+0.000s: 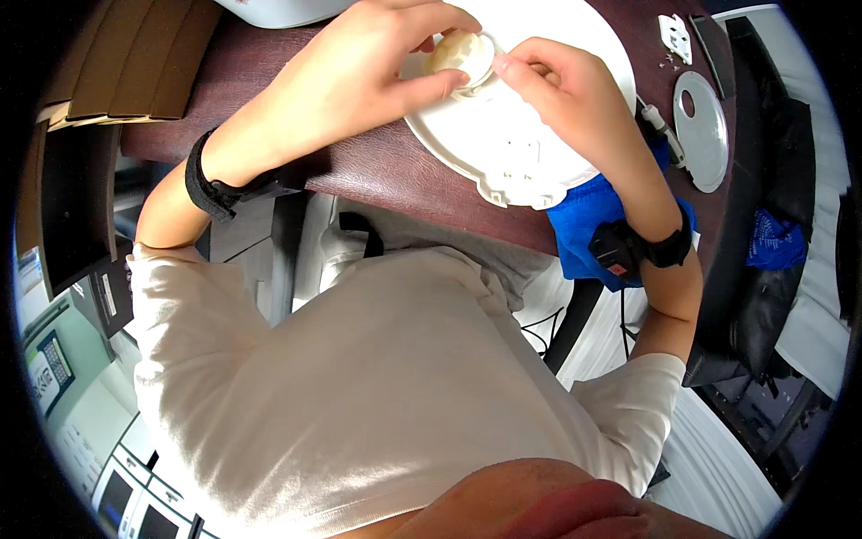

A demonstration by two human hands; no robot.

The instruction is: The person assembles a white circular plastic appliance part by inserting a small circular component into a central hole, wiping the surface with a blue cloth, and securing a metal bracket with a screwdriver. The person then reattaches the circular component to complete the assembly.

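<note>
Near the far edge of the view, my left hand point(368, 63) has its thumb and fingers around the rim of a small round cream-white plastic part point(462, 61). My right hand point(566, 90) is closed in a pinch at that part's right edge. Whatever lies between its fingertips is too small or hidden to tell. Beneath both hands lies a large round white plastic shell point(462, 135), with small holes and a notched tab on its near rim. It rests on a dark red table point(386, 175) and overlaps a blue cloth point(579, 225) at the near right.
To the right lie a white disc with a hole point(705, 144), a slim white tool point(663, 130), a small white plate point(674, 38) and several tiny screws point(666, 63). Cardboard boxes point(135, 67) stand at far left. A black bag point(781, 162) sits beyond the table's right edge.
</note>
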